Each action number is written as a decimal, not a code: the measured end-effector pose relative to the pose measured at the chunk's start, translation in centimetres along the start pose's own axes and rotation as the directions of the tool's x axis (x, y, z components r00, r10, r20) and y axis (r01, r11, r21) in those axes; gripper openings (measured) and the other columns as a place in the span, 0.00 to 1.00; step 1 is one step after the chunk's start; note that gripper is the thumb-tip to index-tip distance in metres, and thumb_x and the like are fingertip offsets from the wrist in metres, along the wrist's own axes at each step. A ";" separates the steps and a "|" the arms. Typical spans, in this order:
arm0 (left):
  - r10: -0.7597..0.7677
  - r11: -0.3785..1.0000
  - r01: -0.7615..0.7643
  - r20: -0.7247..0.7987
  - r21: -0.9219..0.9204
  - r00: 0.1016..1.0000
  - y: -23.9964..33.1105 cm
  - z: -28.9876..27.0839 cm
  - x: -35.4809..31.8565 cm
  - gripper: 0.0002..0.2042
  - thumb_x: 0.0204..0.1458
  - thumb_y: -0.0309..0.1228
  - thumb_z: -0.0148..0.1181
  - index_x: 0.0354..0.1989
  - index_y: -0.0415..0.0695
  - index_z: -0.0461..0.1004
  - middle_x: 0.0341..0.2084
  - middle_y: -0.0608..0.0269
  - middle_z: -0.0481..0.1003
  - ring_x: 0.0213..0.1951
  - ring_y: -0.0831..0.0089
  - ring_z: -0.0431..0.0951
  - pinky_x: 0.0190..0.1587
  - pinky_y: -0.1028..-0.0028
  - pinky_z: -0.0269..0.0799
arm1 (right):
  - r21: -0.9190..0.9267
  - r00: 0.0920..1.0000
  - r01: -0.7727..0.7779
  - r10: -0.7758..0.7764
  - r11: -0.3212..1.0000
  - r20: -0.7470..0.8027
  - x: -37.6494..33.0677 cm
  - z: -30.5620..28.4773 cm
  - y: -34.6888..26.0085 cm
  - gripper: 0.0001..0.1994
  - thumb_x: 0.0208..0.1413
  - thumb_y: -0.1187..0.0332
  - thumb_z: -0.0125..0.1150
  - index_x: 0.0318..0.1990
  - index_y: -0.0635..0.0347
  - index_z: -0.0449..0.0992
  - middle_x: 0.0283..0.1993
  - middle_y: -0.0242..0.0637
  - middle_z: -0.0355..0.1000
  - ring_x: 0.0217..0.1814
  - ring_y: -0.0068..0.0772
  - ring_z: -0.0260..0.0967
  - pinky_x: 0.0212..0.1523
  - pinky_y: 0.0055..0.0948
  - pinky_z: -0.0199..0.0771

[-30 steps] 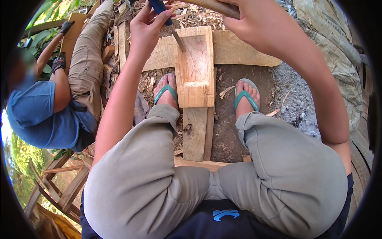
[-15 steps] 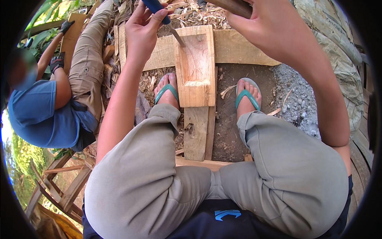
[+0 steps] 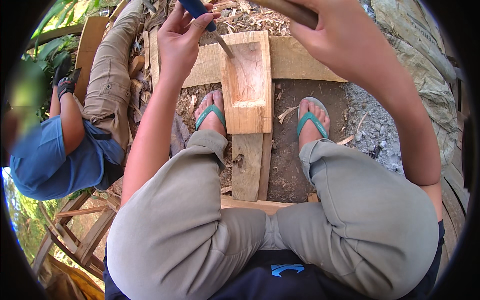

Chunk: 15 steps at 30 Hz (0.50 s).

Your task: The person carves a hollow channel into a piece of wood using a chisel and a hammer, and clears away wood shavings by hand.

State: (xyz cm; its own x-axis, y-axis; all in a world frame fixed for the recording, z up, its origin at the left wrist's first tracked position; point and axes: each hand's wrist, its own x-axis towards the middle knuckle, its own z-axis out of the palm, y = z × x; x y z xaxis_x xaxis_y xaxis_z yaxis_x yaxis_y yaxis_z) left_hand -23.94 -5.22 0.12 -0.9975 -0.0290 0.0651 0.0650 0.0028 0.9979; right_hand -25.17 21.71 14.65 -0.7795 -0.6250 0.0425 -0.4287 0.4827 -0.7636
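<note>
A: What have you got in each hand there?

B: Your left hand (image 3: 182, 42) is wrapped round one blue-handled chisel (image 3: 200, 11), blade tip down on the far left corner of the block (image 3: 247, 82). Your right hand (image 3: 332, 37) is closed on one brown wooden handle (image 3: 290, 11) (its head is out of view, so I can't tell what tool it is).

A: And where's the block?

B: One hollowed block, lying on a plank (image 3: 248, 165) that runs toward you between your two feet, both in teal flip-flops (image 3: 311, 122). A second plank (image 3: 300, 62) lies crosswise under its far end. Chips (image 3: 240, 20) are scattered beyond.

A: Anyone else around?

B: One person (image 3: 65, 145) in a blue shirt, sitting on your left.
</note>
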 end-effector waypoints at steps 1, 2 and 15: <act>0.000 1.000 0.000 -0.006 -0.009 1.000 -0.1 0.2 0.1 0.19 0.63 0.22 0.62 0.61 0.37 0.70 0.46 0.61 0.80 0.45 0.72 0.83 0.45 0.74 0.79 | -0.020 1.000 0.003 -0.003 1.000 -0.017 -0.1 0.5 0.7 0.16 0.59 0.75 0.60 0.55 0.65 0.77 0.36 0.58 0.77 0.38 0.54 0.79 0.39 0.40 0.76; 0.000 1.000 0.000 -0.012 -0.018 1.000 -0.1 0.5 0.1 0.19 0.63 0.22 0.62 0.61 0.37 0.70 0.46 0.61 0.80 0.45 0.72 0.83 0.45 0.74 0.79 | -0.038 1.000 0.018 -0.019 0.999 -0.021 -0.1 0.7 1.5 0.16 0.59 0.75 0.60 0.54 0.65 0.77 0.36 0.58 0.77 0.37 0.55 0.78 0.39 0.40 0.76; 0.021 1.000 -0.021 0.002 -0.018 1.000 -2.0 -0.7 0.2 0.18 0.64 0.24 0.62 0.61 0.38 0.71 0.52 0.55 0.79 0.52 0.60 0.83 0.52 0.67 0.84 | 0.007 0.997 0.067 -0.067 0.998 -0.033 -0.1 -0.4 -0.3 0.10 0.58 0.77 0.57 0.46 0.69 0.75 0.33 0.58 0.75 0.36 0.56 0.76 0.37 0.43 0.73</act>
State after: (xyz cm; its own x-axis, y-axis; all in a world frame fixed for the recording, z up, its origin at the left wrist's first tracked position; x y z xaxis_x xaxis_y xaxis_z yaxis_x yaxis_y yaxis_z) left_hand -24.24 -5.89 -1.86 -0.9959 -0.0274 0.0861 0.0865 -0.0141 0.9962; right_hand -25.18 21.89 15.15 -0.7639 -0.6350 0.1149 -0.4768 0.4354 -0.7636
